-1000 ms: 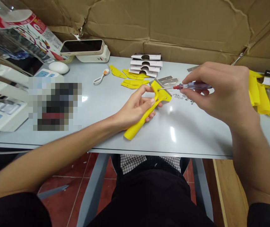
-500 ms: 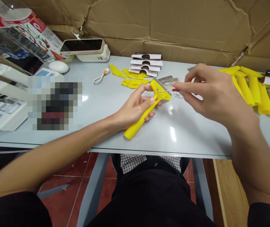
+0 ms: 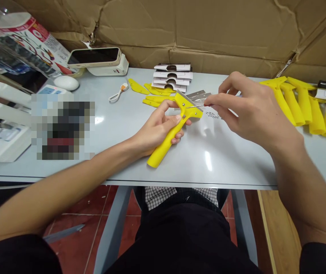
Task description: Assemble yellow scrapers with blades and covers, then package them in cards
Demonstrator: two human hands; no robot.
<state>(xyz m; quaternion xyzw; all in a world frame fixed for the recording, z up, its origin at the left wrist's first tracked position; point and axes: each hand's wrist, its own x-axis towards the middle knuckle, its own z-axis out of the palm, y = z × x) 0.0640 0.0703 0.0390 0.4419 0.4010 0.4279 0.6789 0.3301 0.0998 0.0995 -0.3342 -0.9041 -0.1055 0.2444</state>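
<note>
My left hand (image 3: 158, 127) is closed around a yellow scraper (image 3: 164, 148), its handle slanting down toward the table's front edge. Along the scraper's wide head runs a metal blade, and two small screws show on the yellow face. Pinched in the fingers of my right hand (image 3: 251, 108) is a thin screwdriver (image 3: 195, 105). Its slim shaft reaches left across the scraper head, between the two screws; the grip is hidden by my fingers. Behind the scraper lie loose metal blades (image 3: 198, 93), with several small nuts (image 3: 212, 115) to their right.
Flat yellow plates (image 3: 138, 86) and stacked white boxes (image 3: 172, 67) lie at the back. Several yellow scraper handles (image 3: 304, 106) stand in a row at right. A phone (image 3: 94, 57), power strips (image 3: 5, 137) and a bottle (image 3: 34, 42) are at left. Cardboard (image 3: 208, 34) backs the table.
The whole view has shifted slightly, so most things sit a little further left. A red part of the screwdriver showed earlier and is now covered by my right fingers. Both grips are kept.
</note>
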